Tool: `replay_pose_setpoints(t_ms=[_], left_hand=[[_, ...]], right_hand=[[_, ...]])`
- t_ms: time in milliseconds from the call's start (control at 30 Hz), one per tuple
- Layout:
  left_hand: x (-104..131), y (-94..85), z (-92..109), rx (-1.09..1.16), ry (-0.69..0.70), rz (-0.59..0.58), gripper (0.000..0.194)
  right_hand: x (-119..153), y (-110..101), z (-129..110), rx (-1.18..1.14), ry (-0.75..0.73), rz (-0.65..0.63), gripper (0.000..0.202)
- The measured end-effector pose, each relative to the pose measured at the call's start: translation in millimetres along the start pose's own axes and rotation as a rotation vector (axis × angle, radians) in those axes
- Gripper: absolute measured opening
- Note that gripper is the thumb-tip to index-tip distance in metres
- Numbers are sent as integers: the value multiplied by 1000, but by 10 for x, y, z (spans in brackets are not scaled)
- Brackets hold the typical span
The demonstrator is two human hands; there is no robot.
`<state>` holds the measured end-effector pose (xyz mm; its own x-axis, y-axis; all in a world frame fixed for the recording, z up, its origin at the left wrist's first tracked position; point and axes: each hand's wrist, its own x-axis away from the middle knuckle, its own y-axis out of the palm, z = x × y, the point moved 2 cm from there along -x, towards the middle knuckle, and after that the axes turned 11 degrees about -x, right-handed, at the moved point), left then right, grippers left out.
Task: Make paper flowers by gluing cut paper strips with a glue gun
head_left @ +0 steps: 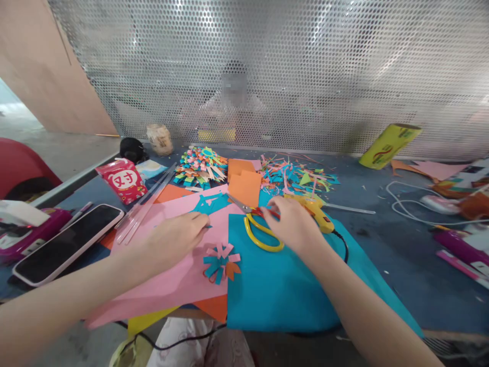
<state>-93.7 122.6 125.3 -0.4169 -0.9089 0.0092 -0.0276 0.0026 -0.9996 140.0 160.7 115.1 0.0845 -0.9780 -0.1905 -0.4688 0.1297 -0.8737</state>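
Observation:
My left hand [181, 233] is closed in a pinch on a small blue paper strip [208, 226], above a pink paper sheet [164, 285]. My right hand [292, 221] is curled beside the scissors [263, 239], thumb and fingers drawn together. Something red shows at its fingertips, but what they grip is not clear. The scissors have yellow handles and lie partly on a blue sheet [278, 290], blades pointing away to the left. Behind that hand lies a yellow glue gun [323, 216]. A small pink, blue and orange paper flower [220, 262] rests between the hands.
Farther back are a fringed paper pile [201, 165], orange squares [244, 188] and loose paper shreds [286, 173]. At left lie a phone [69, 244], clear glue sticks [133, 224] and a red packet [122, 179]. A yellow canister [389, 145] stands tilted near the perforated metal screen [305, 76].

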Motion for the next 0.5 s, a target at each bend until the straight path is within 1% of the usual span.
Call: replay_pose_setpoints(t_ms=[33,67,100,133,167,200,267,333,367,433,500], left_hand=[[-34,-27,32,25,16,-27,28],[-73,-49,58,47,35,-46,27],[-117,-64,79,81,51,-54,27],[-166,-70,95,131,65,-46,25],[-218,-64,109,216,81,-25,23],[-271,-46,118,321,84,10,20],[-371,33,131,534,84,88,14],[-452,156,131,718,56,156,14],[-481,217,122,791,32,218,15],[-519,329,93,845,-28,304,18],[-535,400,47,919,-105,372,19]], right_hand=[[-23,-82,46,24,43,32,23],[-47,-171,111,58,115,65,29],[-67,-261,199,127,243,90,36],[-84,-346,296,190,366,96,46],[-96,-415,401,229,501,65,54],[-111,-471,495,235,561,48,62],[-138,-533,660,227,617,19,70],[-159,-526,783,212,659,-8,75],[-171,-499,824,197,658,-23,76],[-202,-420,875,163,627,-49,73],[-237,-342,905,134,593,-59,65]])
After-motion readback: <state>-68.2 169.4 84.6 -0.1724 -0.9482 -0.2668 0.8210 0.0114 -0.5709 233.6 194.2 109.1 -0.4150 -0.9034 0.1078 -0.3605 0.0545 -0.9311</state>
